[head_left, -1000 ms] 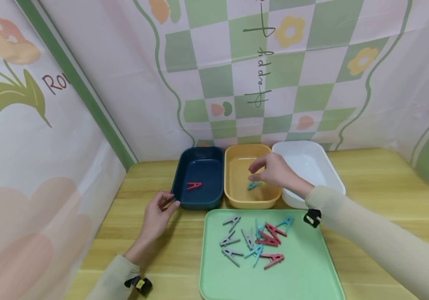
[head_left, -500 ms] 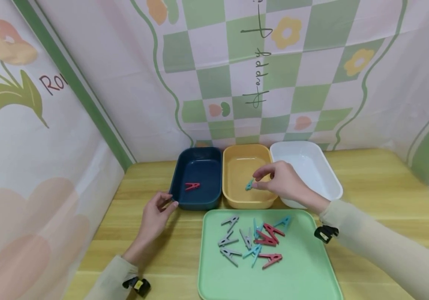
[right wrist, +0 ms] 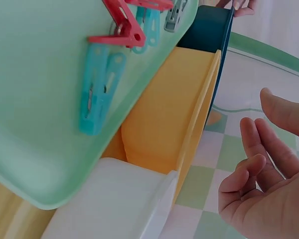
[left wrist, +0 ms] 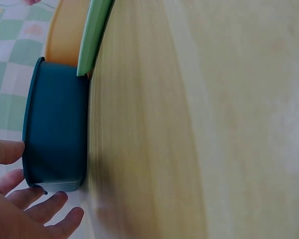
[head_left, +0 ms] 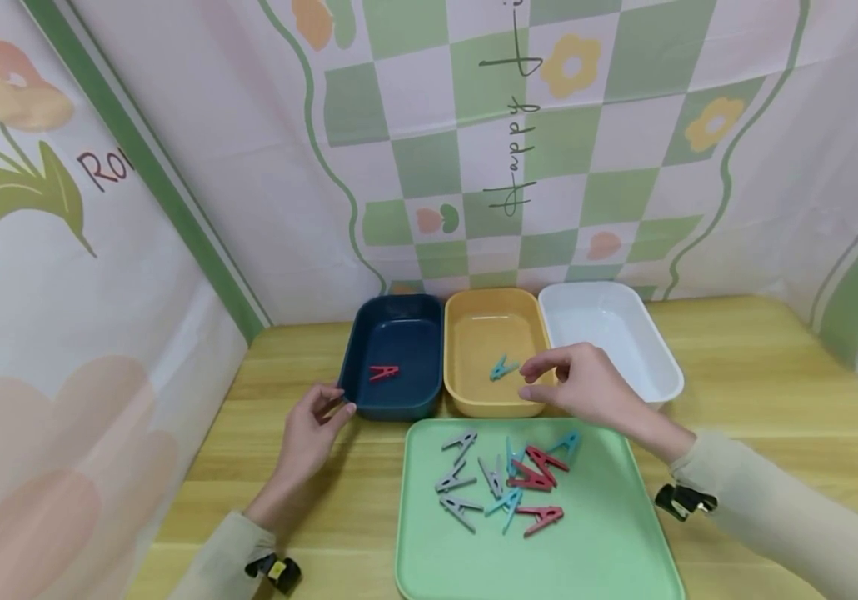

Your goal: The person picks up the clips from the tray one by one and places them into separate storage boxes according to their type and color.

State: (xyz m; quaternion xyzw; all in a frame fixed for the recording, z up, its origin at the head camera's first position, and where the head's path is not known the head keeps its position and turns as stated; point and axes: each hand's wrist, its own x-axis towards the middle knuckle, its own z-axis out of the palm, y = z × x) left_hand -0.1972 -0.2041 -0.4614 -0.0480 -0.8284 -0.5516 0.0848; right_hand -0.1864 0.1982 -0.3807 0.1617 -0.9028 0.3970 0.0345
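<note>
My left hand holds the near-left corner of the dark blue bin, thumb and fingers at its rim; the left wrist view shows the fingers around that corner. A red clothespin lies inside this bin. In the yellow bin lies a light blue clothespin. Just right of it hovers my right hand, over the yellow bin's near-right edge, thumb and fingertips apart with nothing between them. In the right wrist view this hand also holds nothing.
A white bin stands right of the yellow one. In front, a green tray bears several grey clothespins, red clothespins and light blue clothespins. A patterned cloth hangs behind the wooden table.
My right hand has let go of the light blue clothespin, which now lies in the yellow bin. The hand has moved right and toward me. My left hand has stayed at the dark blue bin.
</note>
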